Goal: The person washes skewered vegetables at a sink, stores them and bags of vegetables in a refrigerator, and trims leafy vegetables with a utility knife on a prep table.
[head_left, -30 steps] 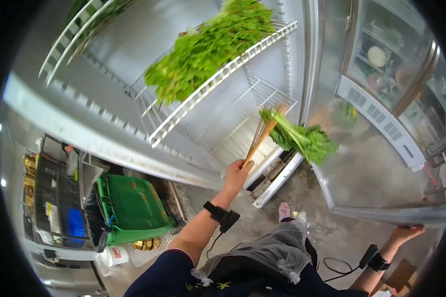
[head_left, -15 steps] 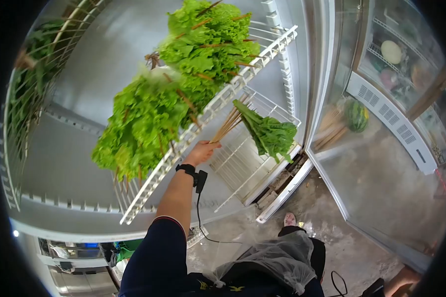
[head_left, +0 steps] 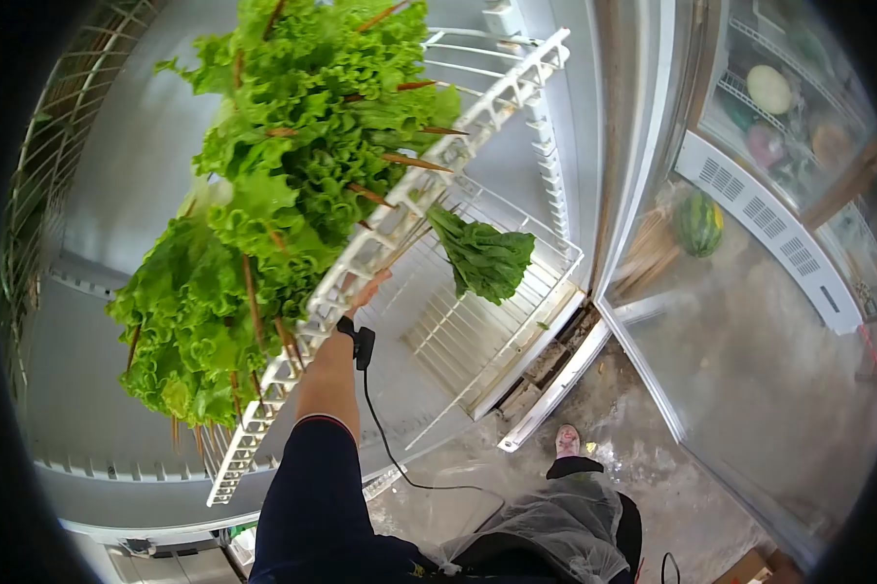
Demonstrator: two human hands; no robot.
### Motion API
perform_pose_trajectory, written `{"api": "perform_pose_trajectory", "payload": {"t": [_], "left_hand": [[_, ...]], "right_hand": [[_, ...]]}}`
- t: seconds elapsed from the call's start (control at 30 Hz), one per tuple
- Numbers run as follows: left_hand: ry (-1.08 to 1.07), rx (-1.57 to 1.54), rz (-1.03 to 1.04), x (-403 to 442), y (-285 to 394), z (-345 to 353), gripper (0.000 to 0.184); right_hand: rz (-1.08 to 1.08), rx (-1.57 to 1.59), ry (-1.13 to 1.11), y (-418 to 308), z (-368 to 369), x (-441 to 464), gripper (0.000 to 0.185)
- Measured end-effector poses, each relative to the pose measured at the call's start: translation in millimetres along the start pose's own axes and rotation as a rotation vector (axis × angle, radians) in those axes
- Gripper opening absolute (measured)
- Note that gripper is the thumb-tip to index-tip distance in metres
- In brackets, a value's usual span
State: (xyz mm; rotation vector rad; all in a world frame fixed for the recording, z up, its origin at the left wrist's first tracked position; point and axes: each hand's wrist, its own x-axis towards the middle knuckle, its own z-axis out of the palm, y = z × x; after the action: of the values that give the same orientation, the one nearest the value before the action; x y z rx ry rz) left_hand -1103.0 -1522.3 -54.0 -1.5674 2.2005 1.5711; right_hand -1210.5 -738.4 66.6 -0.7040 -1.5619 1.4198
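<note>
My left hand [head_left: 368,290] reaches into an open fridge, partly hidden under the front edge of a white wire shelf [head_left: 444,180]. It grips the thin wooden sticks [head_left: 411,239] of a bunch of skewered leafy greens [head_left: 487,257]; the fingers are only partly visible. The dark green leaves point right, above a lower wire rack [head_left: 458,336]. On the upper shelf, just above and left of the hand, lie frilly lettuce bunches [head_left: 292,156] with brown sticks poking out. My right hand is out of view.
A glass door [head_left: 643,375] stands open at the right. Behind glass are a watermelon [head_left: 698,224] and a bundle of pale sticks [head_left: 646,255]. Another wire rack [head_left: 44,185] curves along the far left. A cable [head_left: 385,438] hangs from the black wristband [head_left: 359,343].
My left hand and the held greens have gone further under the upper shelf, the leaves now closer to its edge. The view has shifted, with the shelf and lettuce appearing further left.
</note>
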Motion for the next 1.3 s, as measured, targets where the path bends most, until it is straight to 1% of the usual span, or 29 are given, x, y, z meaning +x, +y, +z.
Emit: {"api": "perform_pose_trajectory", "payload": {"t": [0.07, 0.1, 0.17, 0.2, 0.27, 0.3, 0.37, 0.4, 0.43, 0.5, 0.53, 0.6, 0.67, 0.7, 0.73, 0.77, 0.8, 0.83, 0.87, 0.9, 0.97, 1.0, 1.03, 1.1, 1.17, 1.2, 1.23, 1.27, 1.3], "left_hand": [[-0.003, 0.007, 0.076, 8, -5, 1, 0.025], [-0.003, 0.009, 0.077, 16, -13, 2, 0.025], [0.141, 0.055, 0.146, 31, -35, -1, 0.026], [0.149, 0.059, 0.149, 29, -35, -2, 0.026], [0.144, 0.233, 0.230, 25, -32, 1, 0.053], [0.152, 0.233, 0.236, 16, -23, 4, 0.053], [0.322, 0.721, 0.186, -5, 0, 8, 0.086], [0.307, 0.642, 0.155, -9, 3, 7, 0.104], [0.319, 0.640, 0.157, -16, 2, 9, 0.104], [0.736, 0.534, 0.302, -38, 8, 35, 0.079], [0.739, 0.520, 0.303, -53, 11, 51, 0.079], [0.871, 0.175, 0.433, -89, 20, 86, 0.055], [0.908, 0.010, 0.622, -119, 10, 146, 0.041], [0.698, -0.131, 0.724, -159, 14, 175, 0.036], [0.400, -0.211, 0.833, -203, 11, 197, 0.034], [0.263, -0.201, 0.905, -251, 15, 211, 0.027], [0.062, -0.164, 0.988, -291, 13, 214, 0.026], [-0.095, -0.159, 1.054, -312, -3, 221, 0.020], [-0.221, -0.137, 1.048, -353, -3, 211, 0.016], [-0.291, -0.108, 1.136, -373, -14, 204, 0.013], [-0.461, -0.075, 1.097, -406, -36, 189, 0.014], [-0.491, -0.047, 1.098, -424, -40, 174, 0.013], [-0.520, -0.019, 1.099, -441, -42, 160, 0.013], [-0.501, -0.026, 1.158, -464, -51, 137, 0.017], [-0.501, 0.005, 1.174, -488, -57, 111, 0.024], [-0.498, 0.054, 1.192, -495, -63, 101, 0.044], [-0.492, 0.056, 1.208, -502, -69, 94, 0.044], [-0.442, 0.011, 1.247, -508, -73, 87, 0.055], [-0.388, -0.033, 1.286, -514, -77, 81, 0.066]], "right_hand": [[0.003, 0.003, 0.011, 0, -4, 1, 0.067], [0.009, 0.003, 0.011, 1, -6, 0, 0.066], [0.021, 0.004, 0.009, 3, -8, -1, 0.065], [0.030, 0.006, 0.010, 5, -9, -1, 0.065], [0.048, 0.019, 0.009, 6, -12, 0, 0.064], [0.052, 0.024, 0.010, 6, -15, 2, 0.064], [0.064, 0.042, 0.009, 6, -20, 3, 0.063], [0.074, 0.050, 0.002, 7, -22, 4, 0.063], [0.081, 0.065, 0.001, 6, -24, 5, 0.063], [0.102, 0.110, -0.006, 8, -31, 9, 0.062], [0.117, 0.141, -0.010, 9, -36, 13, 0.062], [0.149, 0.215, -0.038, 13, -49, 17, 0.061], [0.212, 0.324, -0.066, 16, -66, 23, 0.060], [0.265, 0.387, -0.087, 17, -73, 21, 0.060], [0.308, 0.439, -0.111, 19, -83, 18, 0.059], [0.357, 0.482, -0.143, 19, -95, 14, 0.059], [0.241, 0.417, -0.230, 16, -105, 1, 0.059], [0.123, 0.345, -0.305, 9, -114, -19, 0.058], [0.100, 0.357, -0.289, 1, -128, -30, 0.058], [-0.014, 0.225, -0.507, -7, -140, -38, 0.061], [-0.241, -0.059, -0.927, -27, -159, -54, 0.066], [-0.247, 0.005, -0.907, -39, -168, -63, 0.063], [-0.152, -0.045, -1.071, -36, -177, -79, 0.059], [-0.005, -0.025, -1.135, -55, -198, -115, 0.056], [0.026, 0.038, -1.302, -98, -200, -163, 0.071], [0.009, 0.092, -1.332, -106, -202, -182, 0.072], [-0.021, 0.182, -1.390, -117, -198, -203, 0.071], [0.031, 0.169, -1.408, -122, -200, -221, 0.065], [-0.019, 0.055, -1.549, -124, -198, -230, 0.057]]}}
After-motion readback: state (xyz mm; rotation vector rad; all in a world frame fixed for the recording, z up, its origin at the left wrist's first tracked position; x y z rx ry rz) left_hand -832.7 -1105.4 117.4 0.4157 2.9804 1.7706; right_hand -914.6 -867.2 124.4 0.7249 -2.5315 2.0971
